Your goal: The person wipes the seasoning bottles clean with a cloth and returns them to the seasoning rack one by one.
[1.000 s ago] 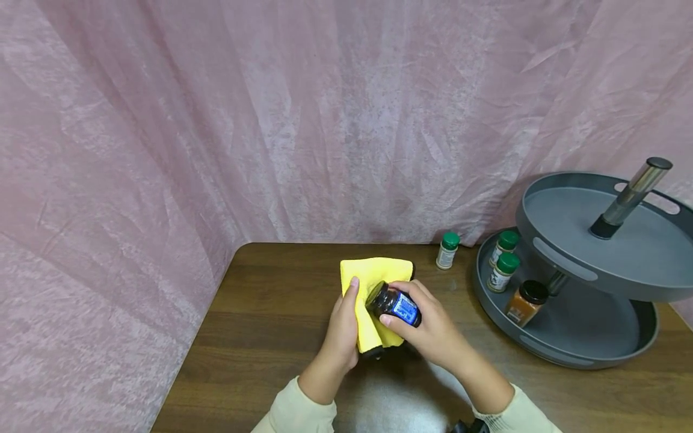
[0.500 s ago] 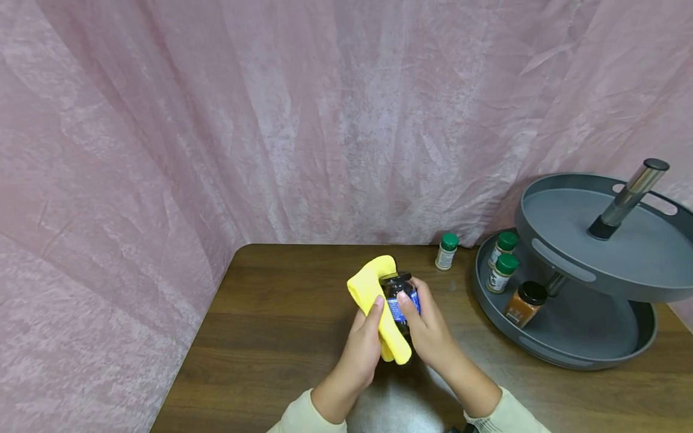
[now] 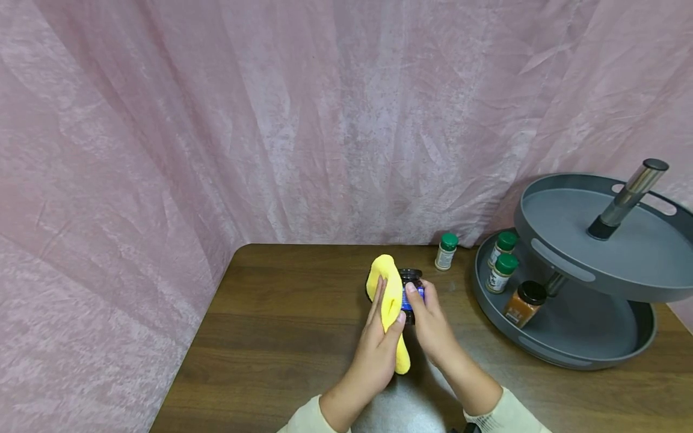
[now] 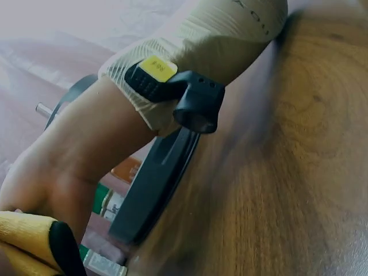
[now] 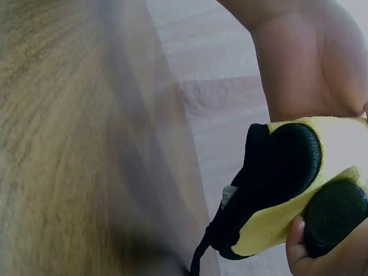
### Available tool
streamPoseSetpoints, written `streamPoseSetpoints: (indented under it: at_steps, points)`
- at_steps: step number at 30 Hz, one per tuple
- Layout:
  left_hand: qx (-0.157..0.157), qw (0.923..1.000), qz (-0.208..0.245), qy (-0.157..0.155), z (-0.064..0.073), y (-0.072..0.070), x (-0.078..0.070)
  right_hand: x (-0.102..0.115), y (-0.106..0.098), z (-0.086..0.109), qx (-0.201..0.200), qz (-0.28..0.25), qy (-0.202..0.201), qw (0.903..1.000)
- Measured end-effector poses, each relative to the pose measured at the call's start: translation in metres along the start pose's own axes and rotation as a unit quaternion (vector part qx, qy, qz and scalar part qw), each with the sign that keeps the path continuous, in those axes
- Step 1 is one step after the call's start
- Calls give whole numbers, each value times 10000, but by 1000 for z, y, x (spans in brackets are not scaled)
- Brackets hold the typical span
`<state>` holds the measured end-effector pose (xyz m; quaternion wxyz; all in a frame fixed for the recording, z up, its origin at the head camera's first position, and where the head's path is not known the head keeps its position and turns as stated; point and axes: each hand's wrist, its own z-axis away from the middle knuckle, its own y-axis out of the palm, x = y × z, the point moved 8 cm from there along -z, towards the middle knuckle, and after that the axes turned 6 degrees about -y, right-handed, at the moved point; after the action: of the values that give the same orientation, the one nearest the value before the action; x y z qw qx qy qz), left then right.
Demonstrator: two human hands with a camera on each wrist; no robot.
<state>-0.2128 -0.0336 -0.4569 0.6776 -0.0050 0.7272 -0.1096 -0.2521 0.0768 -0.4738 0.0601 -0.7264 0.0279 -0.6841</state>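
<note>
A dark glass jar [image 3: 410, 275] with a black lid and blue label stands nearly upright above the table, gripped by my right hand [image 3: 431, 328] with the thumb across the label. My left hand [image 3: 373, 349] holds a folded yellow cloth [image 3: 385, 264] with black edging against the jar's left side. Its fingers point up along the cloth and the thumb lies over its near side. In the right wrist view the jar's round dark base [image 5: 336, 215] shows beside the cloth [image 5: 339, 138]. The left wrist view catches the cloth [image 4: 26, 230] at its lower left corner.
A grey two-tier round tray [image 3: 565, 355] with a metal post stands at right. Its lower tier holds two green-capped spice jars [image 3: 500, 273] and a black-lidded orange-brown jar [image 3: 525, 304]. Another green-capped jar [image 3: 446, 252] stands by the table's back edge, before a pink curtain [image 3: 335, 120].
The jar has turned from tilted to nearly upright and moved slightly right. The cloth, spread behind it before, is now folded along its left side, and my left hand has shifted right with it.
</note>
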Motion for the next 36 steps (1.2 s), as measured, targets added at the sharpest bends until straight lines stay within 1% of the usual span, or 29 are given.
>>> streamPoseSetpoints:
  at_steps: [3, 7, 9, 11, 13, 15, 17, 19, 22, 24, 27, 30, 33, 35, 36]
  points:
    - [-164, 9996, 189, -125, -2, -4, 4, 1, 4, 3, 104, 286, -19, 9995]
    - [-386, 9976, 452, -344, -4, -13, 9, 6, 9, 7, 248, 550, -242, 9979]
    - [-521, 9954, 637, -487, -5, -18, 11, 10, 13, 10, 455, 641, -404, 9961]
    - [-624, 9918, 932, -608, -7, -23, 14, 15, 18, 14, 705, 708, -585, 9933]
    - [-733, 9868, 1268, -694, -9, -27, 16, 19, 22, 17, 973, 702, -788, 9896]
    - [-813, 9819, 1544, -743, -10, -30, 17, 22, 24, 19, 1129, 620, -949, 9871]
    - [-836, 9776, 1761, -792, -12, -32, 18, 23, 26, 19, 1196, 486, -1061, 9859]
    - [-809, 9758, 1852, -836, -12, -31, 18, 23, 25, 18, 1129, 348, -1064, 9873]
    - [-693, 9781, 1766, -861, -11, -29, 17, 19, 22, 13, 884, 215, -953, 9913]
    - [-615, 9822, 1576, -811, -9, -26, 15, 17, 18, 10, 686, 206, -842, 9939]
    - [-526, 9918, 1003, -593, -7, -22, 11, 12, 12, 5, 479, 105, -671, 9965]
    - [-373, 9980, 420, -291, -5, -16, 7, 10, 7, 0, 327, -67, -555, 9979]
    - [-238, 9997, -54, -84, -4, -10, 6, 8, 3, -4, 247, -210, -522, 9981]
    - [-243, 9995, -201, -44, -4, -8, 6, 7, 2, -5, 216, -255, -517, 9981]
    - [-261, 9995, -179, -48, -5, -7, 7, 7, 2, -6, 226, -282, -521, 9980]
